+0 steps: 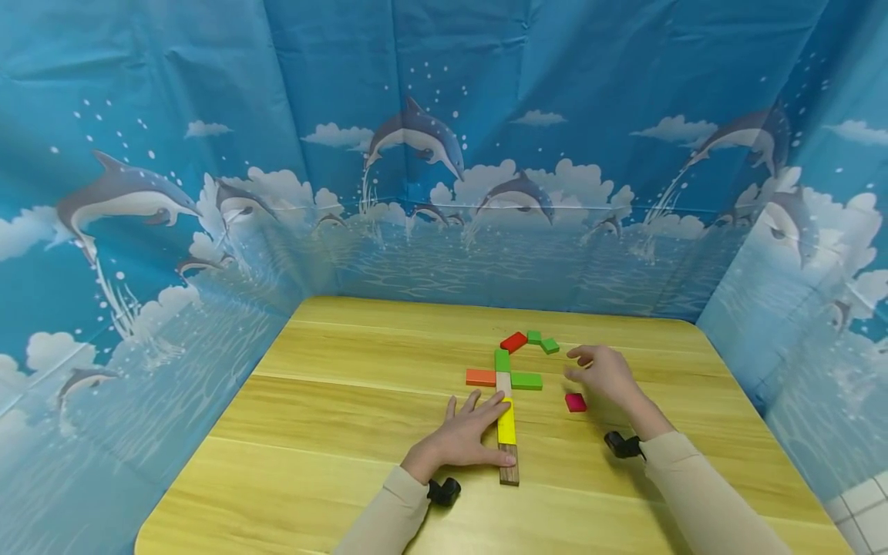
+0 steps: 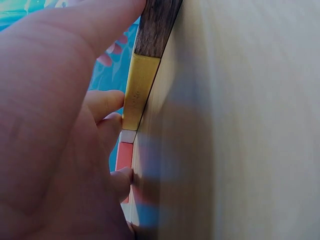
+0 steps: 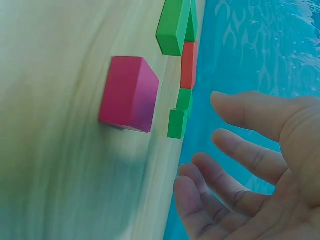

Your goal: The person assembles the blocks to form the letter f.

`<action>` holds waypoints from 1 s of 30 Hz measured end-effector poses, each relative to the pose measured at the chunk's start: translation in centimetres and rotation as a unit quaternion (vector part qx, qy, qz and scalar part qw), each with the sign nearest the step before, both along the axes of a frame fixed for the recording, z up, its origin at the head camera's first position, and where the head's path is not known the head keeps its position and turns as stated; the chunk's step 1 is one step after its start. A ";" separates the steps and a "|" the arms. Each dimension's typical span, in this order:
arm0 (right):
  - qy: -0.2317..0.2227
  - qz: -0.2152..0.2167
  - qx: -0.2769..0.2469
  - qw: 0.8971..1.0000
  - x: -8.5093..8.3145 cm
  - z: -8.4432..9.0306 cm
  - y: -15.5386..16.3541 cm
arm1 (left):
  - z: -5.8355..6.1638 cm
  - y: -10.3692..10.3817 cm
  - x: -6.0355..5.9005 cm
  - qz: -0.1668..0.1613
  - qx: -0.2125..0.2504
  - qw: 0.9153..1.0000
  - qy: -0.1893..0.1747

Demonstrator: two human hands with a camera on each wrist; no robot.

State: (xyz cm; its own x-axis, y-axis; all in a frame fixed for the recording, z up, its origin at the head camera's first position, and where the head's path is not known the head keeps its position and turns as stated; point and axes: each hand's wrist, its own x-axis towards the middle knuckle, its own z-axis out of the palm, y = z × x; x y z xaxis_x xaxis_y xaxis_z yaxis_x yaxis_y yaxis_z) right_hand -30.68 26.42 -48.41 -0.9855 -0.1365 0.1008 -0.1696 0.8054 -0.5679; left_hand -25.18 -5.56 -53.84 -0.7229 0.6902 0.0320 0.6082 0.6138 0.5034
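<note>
A small magenta block lies flat on the wooden table, just right of the yellow bar; right hand hovers over it, fingers loose and empty; left hand presses flat against the bar

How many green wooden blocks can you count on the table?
4: one upright in the column, one flat to its right, and two small ones at the far end, beside the red block. None seems hidden.
</note>
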 end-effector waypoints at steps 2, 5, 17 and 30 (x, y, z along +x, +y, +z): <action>-0.004 -0.003 -0.004 1.000 0.6 -0.2 0.1 | 0.0 0.0 0.0 -0.001 0.001 1.000 0.000; -0.007 -0.003 -0.005 1.000 1.3 -0.6 0.3 | 0.1 0.0 0.1 -0.003 0.004 1.000 0.000; -0.022 -0.015 -0.028 0.999 3.3 -2.1 0.4 | 0.5 0.0 0.4 0.000 0.002 1.000 0.000; -0.035 -0.004 -0.026 0.999 4.2 -2.7 0.0 | 0.2 0.0 0.2 0.001 0.002 1.000 -0.001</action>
State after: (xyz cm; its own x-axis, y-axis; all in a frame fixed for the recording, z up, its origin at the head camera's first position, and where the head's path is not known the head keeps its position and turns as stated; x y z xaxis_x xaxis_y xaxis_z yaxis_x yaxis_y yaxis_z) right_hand -26.44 26.42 -51.11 -0.9914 -0.1248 0.0387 -0.1217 0.7751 -0.6200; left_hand -24.95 -5.59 -53.65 -0.7241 0.6889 0.0337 0.6065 0.6127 0.5067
